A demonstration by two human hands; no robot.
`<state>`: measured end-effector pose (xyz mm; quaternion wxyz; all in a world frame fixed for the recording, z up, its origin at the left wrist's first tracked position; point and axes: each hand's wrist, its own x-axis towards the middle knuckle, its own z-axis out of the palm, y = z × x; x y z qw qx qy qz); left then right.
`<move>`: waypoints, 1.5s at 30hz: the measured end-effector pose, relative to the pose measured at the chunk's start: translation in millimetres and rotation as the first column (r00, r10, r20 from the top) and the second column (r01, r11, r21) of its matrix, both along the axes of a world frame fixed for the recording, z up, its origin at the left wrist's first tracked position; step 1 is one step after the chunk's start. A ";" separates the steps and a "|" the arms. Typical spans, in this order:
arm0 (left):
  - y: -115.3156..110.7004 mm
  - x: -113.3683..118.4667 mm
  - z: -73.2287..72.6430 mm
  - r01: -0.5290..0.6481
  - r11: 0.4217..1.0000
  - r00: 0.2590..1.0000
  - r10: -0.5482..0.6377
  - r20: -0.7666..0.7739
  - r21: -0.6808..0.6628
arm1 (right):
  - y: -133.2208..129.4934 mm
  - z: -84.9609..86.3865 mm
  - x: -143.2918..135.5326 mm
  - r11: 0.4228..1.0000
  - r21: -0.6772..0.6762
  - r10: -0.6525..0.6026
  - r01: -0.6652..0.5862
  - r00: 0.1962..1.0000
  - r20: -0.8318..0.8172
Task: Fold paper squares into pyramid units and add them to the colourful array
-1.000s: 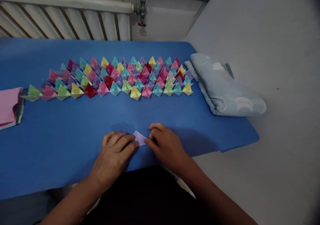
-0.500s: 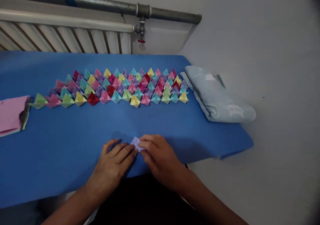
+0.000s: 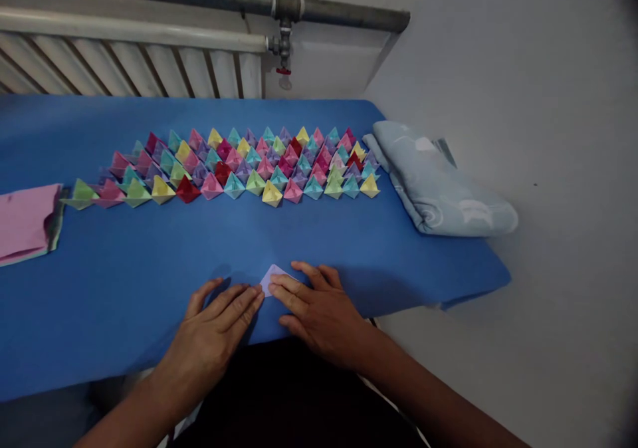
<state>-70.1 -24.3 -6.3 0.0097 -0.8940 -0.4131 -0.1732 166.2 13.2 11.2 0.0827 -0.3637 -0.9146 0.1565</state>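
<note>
Head view: our right hand (image 3: 323,315) has gone from bunched to spread fingers over the lilac paper (image 3: 268,280); reads as pressing flat, not pinching. Our left hand (image 3: 212,335) touches its left corner, pinch unclear. Paper's near the blue table's (image 3: 189,242) front edge.

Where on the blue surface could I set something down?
Bare blue surface lies between the folded paper shapes and the right hand; another patch spreads between the pink paper and the left hand. It's crowded where the shapes stand packed, beside the folded cloth, and around the lilac paper both hands touch.
</note>
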 end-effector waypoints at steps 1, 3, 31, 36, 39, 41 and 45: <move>-3.2 -1.1 0.7 -0.023 1.000 1.000 0.023 -0.010 -0.001 | 0.5 0.5 -0.1 1.000 -0.007 0.002 -0.002 1.000 0.002; -10.2 -3.3 1.8 -0.081 0.997 0.996 0.081 -0.023 0.002 | 1.4 0.9 -0.2 1.000 -0.012 0.007 -0.007 1.000 0.004; 21.2 29.8 -2.2 -0.089 0.992 0.994 0.093 0.048 -0.088 | 0.8 -7.1 4.8 0.996 0.090 0.003 0.000 0.999 -0.040; 24.2 28.9 -5.7 -0.098 0.995 0.994 0.098 0.036 -0.012 | -2.7 -4.6 10.9 0.996 0.072 -0.050 0.051 0.999 -0.017; 24.3 29.2 -5.4 -0.091 0.996 0.996 0.091 0.015 0.017 | -5.1 -4.3 18.5 0.993 0.064 -0.095 0.095 0.995 0.008; 24.3 29.1 -4.3 -0.080 0.997 0.997 0.080 -0.003 0.018 | -6.8 -4.1 25.2 0.991 0.066 -0.117 0.115 0.993 0.018; 24.6 30.2 -1.2 -0.084 0.996 0.996 0.085 -0.037 0.025 | -10.3 -2.3 38.9 0.984 0.081 -0.163 0.161 0.987 0.017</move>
